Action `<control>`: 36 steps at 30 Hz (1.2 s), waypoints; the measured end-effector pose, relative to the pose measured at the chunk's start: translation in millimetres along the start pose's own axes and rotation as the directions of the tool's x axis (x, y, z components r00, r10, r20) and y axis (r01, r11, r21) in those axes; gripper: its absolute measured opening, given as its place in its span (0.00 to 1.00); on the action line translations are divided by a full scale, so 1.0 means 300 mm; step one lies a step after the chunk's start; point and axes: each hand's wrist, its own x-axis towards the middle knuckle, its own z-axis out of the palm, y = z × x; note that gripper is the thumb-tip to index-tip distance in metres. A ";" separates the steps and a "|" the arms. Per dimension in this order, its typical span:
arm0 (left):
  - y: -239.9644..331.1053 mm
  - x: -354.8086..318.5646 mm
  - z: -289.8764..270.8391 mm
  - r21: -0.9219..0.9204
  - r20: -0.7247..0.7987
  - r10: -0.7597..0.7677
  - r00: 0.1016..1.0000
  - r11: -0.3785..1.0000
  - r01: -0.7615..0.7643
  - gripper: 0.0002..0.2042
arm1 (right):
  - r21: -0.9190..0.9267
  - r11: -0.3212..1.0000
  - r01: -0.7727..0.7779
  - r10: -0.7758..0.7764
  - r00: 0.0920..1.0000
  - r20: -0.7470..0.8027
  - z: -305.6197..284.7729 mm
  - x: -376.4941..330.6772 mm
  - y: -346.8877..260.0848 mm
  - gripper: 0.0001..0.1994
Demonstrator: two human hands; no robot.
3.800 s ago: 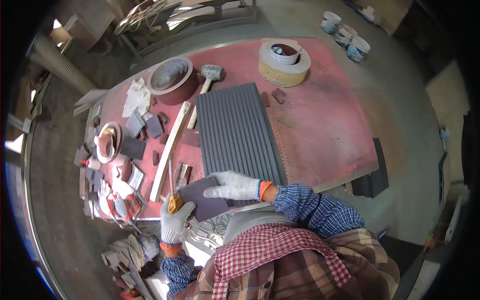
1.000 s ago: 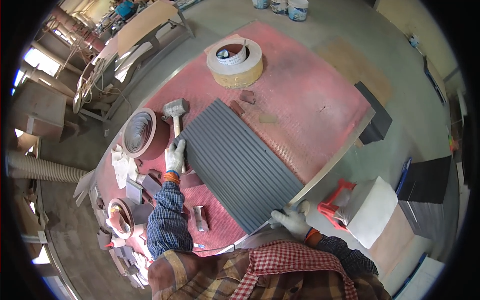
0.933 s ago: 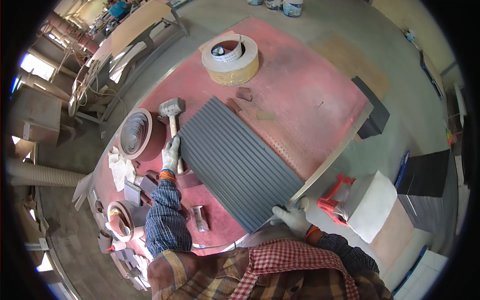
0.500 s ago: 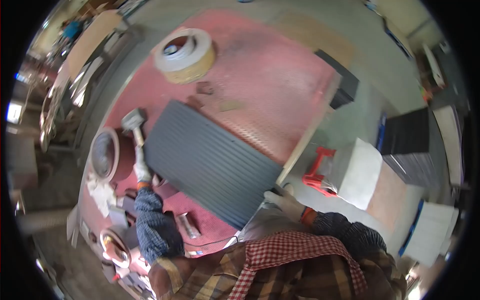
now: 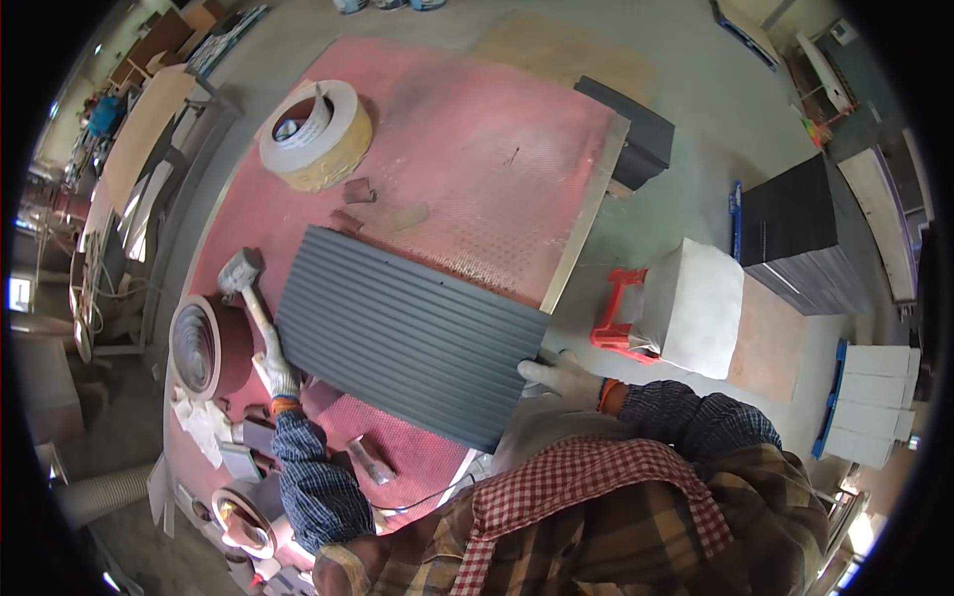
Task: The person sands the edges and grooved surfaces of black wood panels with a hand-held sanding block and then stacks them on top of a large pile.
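Observation:
A long grey ribbed panel [image 5: 407, 333] lies slantwise on the red table [image 5: 477, 139]. My left hand [image 5: 275, 372], in a white glove, grips the panel's near-left corner and rests over the end of a mallet's wooden handle. The mallet [image 5: 240, 273] lies just left of the panel. My right hand [image 5: 558, 377], also gloved, holds the panel's right corner where it reaches the table's metal-edged side.
A big roll of white tape [image 5: 316, 124] stands at the table's far left, with small wood blocks [image 5: 358, 189] near it. A brown reel [image 5: 199, 348] and scraps lie at the left. Right of the table are a white block [image 5: 696, 308] on a red stand [image 5: 613, 310] and stacked dark panels [image 5: 795, 243].
Earlier my hands held a small dark piece at the table's near edge. Now they are spread to opposite ends of the ribbed panel. The head view has swung to the right.

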 end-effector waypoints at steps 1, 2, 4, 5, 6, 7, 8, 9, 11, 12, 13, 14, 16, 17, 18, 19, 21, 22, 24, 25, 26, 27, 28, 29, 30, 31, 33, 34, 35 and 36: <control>0.005 0.002 0.004 -0.005 0.025 -0.053 0.998 0.999 0.053 0.27 | 0.032 0.999 -0.026 0.025 0.999 0.028 0.000 -0.004 -0.001 0.33; 0.020 0.004 -0.008 0.277 0.121 0.118 0.986 0.949 -0.148 0.26 | -0.002 1.000 -0.027 0.027 0.999 0.030 0.002 -0.004 -0.002 0.33; 0.036 0.022 -0.008 0.272 0.103 0.038 0.994 0.960 -0.065 0.25 | -0.096 0.995 -0.028 0.025 0.999 -0.028 0.004 -0.012 -0.002 0.34; 0.039 0.030 -0.008 0.252 0.192 0.126 0.973 0.952 -0.173 0.26 | -0.062 0.997 -0.048 0.048 0.999 0.007 0.009 -0.014 -0.002 0.34; 0.042 0.038 -0.013 0.249 0.155 0.130 0.979 0.954 -0.166 0.26 | -0.045 0.998 -0.032 0.032 0.999 -0.004 0.012 -0.018 -0.002 0.34; 0.041 0.044 -0.016 0.282 0.167 0.058 0.984 0.954 -0.104 0.27 | -0.041 0.999 -0.019 0.018 0.999 -0.036 0.017 -0.022 -0.001 0.34; 0.041 0.048 -0.024 0.333 0.183 -0.018 0.983 0.942 -0.045 0.27 | -0.026 0.999 -0.025 0.025 1.000 -0.007 0.021 -0.024 -0.001 0.34; 0.040 0.051 -0.028 0.322 0.168 -0.016 0.986 0.946 -0.039 0.27 | -0.038 0.999 -0.019 0.018 1.000 -0.001 0.024 -0.029 0.001 0.35; 0.041 0.057 -0.018 0.344 0.161 -0.023 0.987 0.938 -0.034 0.28 | -0.053 0.999 -0.004 0.004 1.000 0.009 0.028 -0.029 0.008 0.36; 0.043 0.051 -0.013 0.334 0.168 0.009 0.986 0.940 -0.066 0.27 | -0.027 0.999 0.030 -0.031 0.999 -0.019 0.029 -0.026 0.016 0.36; 0.050 0.044 -0.006 0.310 0.145 0.013 0.989 0.949 -0.058 0.27 | -0.009 0.999 0.052 -0.052 0.997 -0.064 0.030 -0.018 0.025 0.37; 0.055 0.023 -0.001 0.380 0.123 0.003 0.992 0.924 -0.049 0.27 | -0.002 0.998 0.058 -0.058 0.997 -0.042 0.022 -0.015 0.040 0.37; 0.069 -0.037 0.011 0.443 0.084 -0.048 0.995 0.896 0.006 0.24 | 0.102 0.979 0.175 -0.168 0.983 -0.078 0.001 -0.003 0.077 0.37; 0.076 -0.078 0.016 0.533 0.151 0.114 0.982 0.827 -0.178 0.22 | 0.102 0.982 0.159 -0.155 0.987 -0.046 -0.012 0.004 0.096 0.37; 0.084 -0.118 0.022 0.504 0.158 0.211 0.965 0.823 -0.263 0.21 | 0.171 0.970 0.171 -0.156 0.983 -0.096 -0.028 0.014 0.113 0.37; 0.072 -0.174 0.042 0.451 0.113 0.168 0.979 0.869 -0.201 0.21 | 0.235 0.954 0.186 -0.154 0.977 -0.147 -0.046 0.024 0.128 0.37; 0.084 -0.243 0.059 0.377 0.171 -0.086 0.982 0.926 0.015 0.22 | 0.183 0.941 0.286 -0.238 0.940 -0.242 -0.078 0.039 0.147 0.35; 0.075 -0.282 0.076 0.326 0.154 -0.056 0.987 0.945 0.003 0.24 | 0.355 0.890 0.285 -0.204 0.947 -0.248 -0.100 0.038 0.151 0.34; 0.052 -0.362 0.105 0.270 0.128 -0.072 0.989 0.962 0.035 0.26 | 0.514 0.813 0.272 -0.170 0.957 -0.237 -0.145 0.030 0.144 0.33; 0.043 -0.399 0.117 0.277 0.107 -0.139 0.985 0.955 0.105 0.27 | 0.499 0.812 0.303 -0.204 0.948 -0.244 -0.173 0.023 0.133 0.31; 0.033 -0.441 0.129 0.332 0.080 -0.123 0.989 0.939 0.090 0.27 | 0.484 0.808 0.335 -0.237 0.938 -0.254 -0.206 0.016 0.118 0.29; 0.032 -0.480 0.128 0.347 0.148 -0.078 0.986 0.938 0.022 0.26 | 0.461 0.798 0.389 -0.283 0.917 -0.283 -0.237 0.005 0.104 0.27; 0.028 -0.530 0.129 0.373 0.140 -0.010 0.990 0.927 -0.043 0.25 | 0.539 0.769 0.344 -0.246 0.937 -0.248 -0.270 -0.002 0.088 0.26; 0.019 -0.587 0.140 0.405 0.162 0.033 0.986 0.909 -0.097 0.24 | 0.556 0.770 0.315 -0.214 0.947 -0.239 -0.298 -0.003 0.071 0.26; 0.016 -0.642 0.145 0.370 0.141 -0.022 0.990 0.928 -0.032 0.24 | 0.547 0.777 0.311 -0.219 0.949 -0.229 -0.329 -0.006 0.055 0.27; 0.020 -0.690 0.143 0.456 0.133 -0.051 0.990 0.890 -0.015 0.21 | 0.522 0.781 0.343 -0.258 0.938 -0.231 -0.362 -0.012 0.038 0.28; 0.018 -0.790 0.134 0.383 0.191 -0.046 0.981 0.923 -0.031 0.21 | 0.501 0.797 0.336 -0.246 0.939 -0.239 -0.414 -0.005 -0.007 0.29; 0.018 -0.824 0.129 0.424 0.145 -0.125 0.981 0.904 0.053 0.21 | 0.441 0.833 0.334 -0.257 0.940 -0.225 -0.433 -0.003 -0.032 0.30; 0.019 -0.849 0.121 0.447 0.157 -0.168 0.973 0.891 0.081 0.20 | 0.375 0.870 0.320 -0.245 0.941 -0.235 -0.447 -0.001 -0.055 0.30; 0.013 -0.874 0.120 0.368 0.160 -0.176 0.971 0.924 0.106 0.22 | 0.291 0.899 0.327 -0.246 0.928 -0.280 -0.457 -0.002 -0.074 0.31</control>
